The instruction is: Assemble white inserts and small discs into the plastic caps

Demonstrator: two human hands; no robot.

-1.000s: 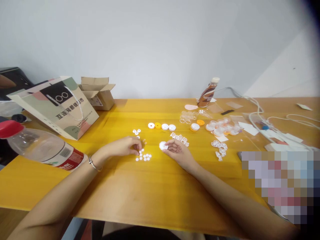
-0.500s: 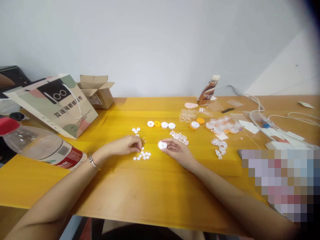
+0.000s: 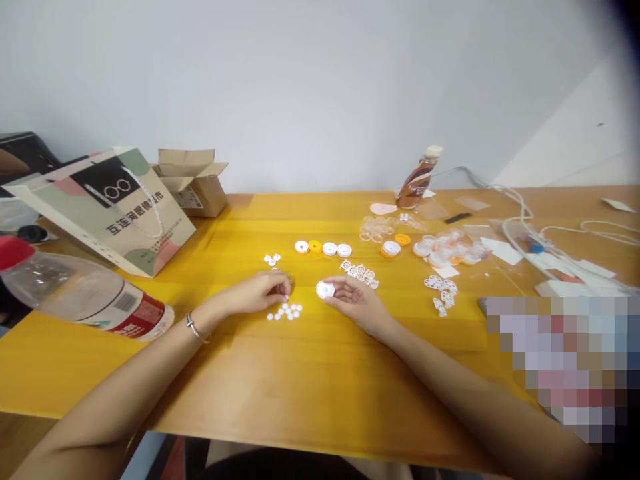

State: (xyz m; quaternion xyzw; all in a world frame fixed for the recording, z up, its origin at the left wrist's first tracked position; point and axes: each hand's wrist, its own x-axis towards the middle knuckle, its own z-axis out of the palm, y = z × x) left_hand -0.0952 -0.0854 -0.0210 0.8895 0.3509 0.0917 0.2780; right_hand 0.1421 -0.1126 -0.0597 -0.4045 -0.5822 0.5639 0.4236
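Between its thumb and fingers, my right hand [image 3: 356, 303] holds a round white disc [image 3: 325, 289] above the table. My left hand [image 3: 267, 291] is at the upper edge of a group of small white discs [image 3: 290, 311], its thumb and fingertips pressed together at one of them; whether it is gripped is too small to tell. Several small white pieces [image 3: 271, 260] lie beyond my left hand. White and yellow round pieces [image 3: 329, 249] form a row farther back. Openwork white parts [image 3: 360, 273] lie just beyond my right hand, with more [image 3: 442, 291] to the right.
On the left stand a large bottle [image 3: 95, 293], a paper bag [image 3: 145, 227] and an open carton [image 3: 197, 190]. Clear rings [image 3: 377, 228], bagged pieces [image 3: 450, 249] and a brown bottle [image 3: 419, 179] are at the back right, beside white cables [image 3: 515, 230]. A pixelated area covers the right edge.
My left hand has shifted slightly right, its fingertips now at the topmost small white disc. My right hand still holds the round disc in nearly the same place.
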